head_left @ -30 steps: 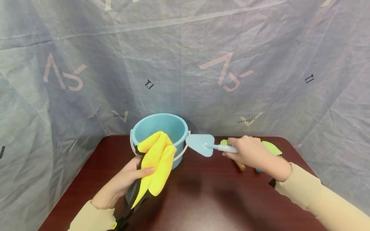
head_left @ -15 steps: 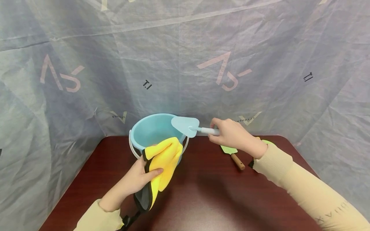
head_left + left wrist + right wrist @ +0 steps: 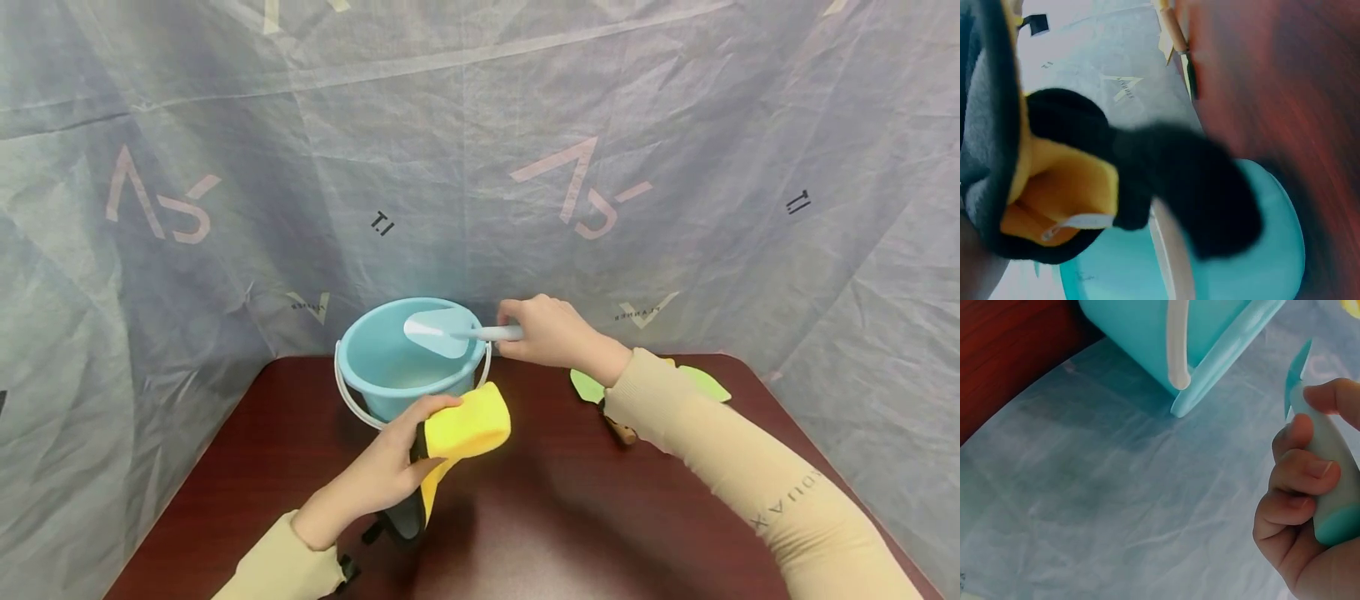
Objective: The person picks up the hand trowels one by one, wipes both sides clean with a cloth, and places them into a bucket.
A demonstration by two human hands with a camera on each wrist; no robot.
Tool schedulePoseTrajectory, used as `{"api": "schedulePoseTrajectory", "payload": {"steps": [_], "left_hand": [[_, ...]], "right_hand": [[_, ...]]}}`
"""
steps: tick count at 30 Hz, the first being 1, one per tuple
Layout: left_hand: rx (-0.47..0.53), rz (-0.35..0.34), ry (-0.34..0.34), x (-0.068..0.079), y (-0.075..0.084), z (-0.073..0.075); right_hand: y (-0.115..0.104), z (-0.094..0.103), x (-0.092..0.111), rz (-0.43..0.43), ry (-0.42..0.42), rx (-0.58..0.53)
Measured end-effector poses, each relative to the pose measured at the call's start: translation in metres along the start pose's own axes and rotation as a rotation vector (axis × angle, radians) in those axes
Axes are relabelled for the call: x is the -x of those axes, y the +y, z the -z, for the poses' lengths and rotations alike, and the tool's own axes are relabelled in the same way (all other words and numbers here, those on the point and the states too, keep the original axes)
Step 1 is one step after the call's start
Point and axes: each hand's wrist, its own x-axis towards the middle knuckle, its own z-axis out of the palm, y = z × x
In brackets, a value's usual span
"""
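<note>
The light-blue trowel (image 3: 442, 333) is hovering over the mouth of the blue bucket (image 3: 397, 406); the right hand (image 3: 553, 333) is gripping its handle, leaving the blade free. The left hand (image 3: 386, 464) is holding yellow cloth (image 3: 472, 421) in front, apparently leaving the opening unobstructed.

The site is a screened tabletop station; the type of room or building around it cannot be determined. A creased grey fabric sheet (image 3: 465, 117) hangs along the rear, left and right sides and fills the background of the head view. The sheet carries scattered printed characters (image 3: 382, 223) in pink, pale yellow and black. The work surface is a dark red-brown tabletop (image 3: 540, 542) with a glossy finish, faint wood grain and rounded far corners. Its rear edge lies close to the sheet.
</note>
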Motion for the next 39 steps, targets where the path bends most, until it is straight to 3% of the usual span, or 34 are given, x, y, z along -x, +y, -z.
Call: {"api": "schedulePoseTrajectory", "payload": {"steps": [7,11,20,25,30,39], "left_hand": [[-0.161,-0.138,-0.040,-0.003,-0.005,-0.010],[-0.272,-0.174,-0.067,-0.003,-0.005,-0.015],[-0.398,-0.254,-0.071,-0.006,-0.003,-0.020],[-0.426,-0.302,-0.059,-0.004,-0.008,-0.024],[-0.430,-0.304,-0.059,-0.001,-0.012,-0.027],[-0.412,-0.307,-0.049,0.002,-0.015,-0.030]], "right_hand": [[-0.012,-0.004,-0.022,0.026,-0.027,0.034],[-0.017,-0.009,-0.034,0.048,-0.057,0.023],[-0.029,-0.029,-0.056,0.085,-0.200,0.035],[-0.040,-0.042,-0.066,0.142,-0.248,0.092],[-0.045,-0.060,-0.074,0.185,-0.255,0.124],[-0.043,-0.079,-0.084,0.158,-0.350,0.066]]}}
